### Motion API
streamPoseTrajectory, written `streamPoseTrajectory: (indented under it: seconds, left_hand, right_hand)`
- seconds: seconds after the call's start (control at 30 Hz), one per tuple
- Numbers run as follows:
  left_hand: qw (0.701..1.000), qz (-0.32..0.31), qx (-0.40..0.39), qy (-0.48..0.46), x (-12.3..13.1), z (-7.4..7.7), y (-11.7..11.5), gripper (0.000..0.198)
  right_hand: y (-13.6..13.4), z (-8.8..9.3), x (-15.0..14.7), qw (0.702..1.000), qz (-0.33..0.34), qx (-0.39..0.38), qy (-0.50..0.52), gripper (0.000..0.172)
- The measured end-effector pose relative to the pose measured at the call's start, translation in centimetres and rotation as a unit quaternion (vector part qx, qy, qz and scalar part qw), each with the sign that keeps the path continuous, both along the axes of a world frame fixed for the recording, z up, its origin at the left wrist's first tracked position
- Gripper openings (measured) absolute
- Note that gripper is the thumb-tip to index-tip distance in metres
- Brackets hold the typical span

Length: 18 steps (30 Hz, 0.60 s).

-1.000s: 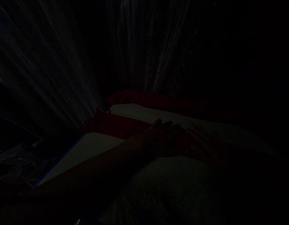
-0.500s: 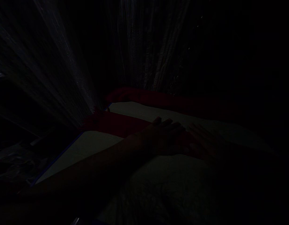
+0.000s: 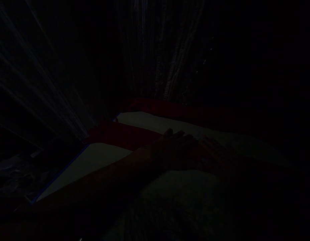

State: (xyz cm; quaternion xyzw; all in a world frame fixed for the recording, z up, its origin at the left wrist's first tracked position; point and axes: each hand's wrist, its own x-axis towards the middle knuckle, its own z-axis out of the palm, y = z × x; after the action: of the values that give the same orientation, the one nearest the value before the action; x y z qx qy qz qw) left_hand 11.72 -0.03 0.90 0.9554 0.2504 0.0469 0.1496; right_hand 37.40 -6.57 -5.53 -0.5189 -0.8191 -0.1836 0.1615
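The picture is very dark. A long strip of red cloth (image 3: 127,134) lies across a pale flat surface (image 3: 94,159). My left hand (image 3: 172,149) rests flat on the cloth near the middle, fingers stretched out to the right. Facing it, my right hand (image 3: 215,152) also lies flat on the red cloth, its fingers pointing left and their tips close to those of my left hand. Neither hand grips anything that I can see. Shadow hides most of my right forearm.
A second red cloth (image 3: 155,106) runs along the far side of the pale surface. Dim hanging strands, like threads or a curtain, (image 3: 172,73) stand behind it and at the left. A blue edge (image 3: 62,170) borders the surface, with crumpled clear plastic (image 3: 16,174) beyond.
My hands stay on the red cloth, with my right hand slightly closer to my left. The whole view has shifted a little downward in the picture and become darker at the left.
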Motion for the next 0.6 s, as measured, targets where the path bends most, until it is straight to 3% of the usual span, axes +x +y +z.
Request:
streamPoseTrajectory:
  seconds: [0.27,0.4,0.6]
  left_hand:
    - [1.000,0.005,-0.011,0.020,-0.1,0.5,-0.4,0.083]
    - [1.000,0.003,0.002,0.020,-0.1,0.4,-0.4,0.080]
    - [1.000,-0.008,0.025,-0.010,-0.1,-0.3,-0.2,0.081]
  right_hand:
    - [-0.6,-0.2,-0.7,0.999,-0.018,-0.042,0.026,0.054]
    - [-0.4,-0.4,-0.4,1.000,0.007,-0.010,0.014,0.053]
    - [-0.7,-1.4,4.1,0.999,-0.005,-0.011,-0.047,0.058]
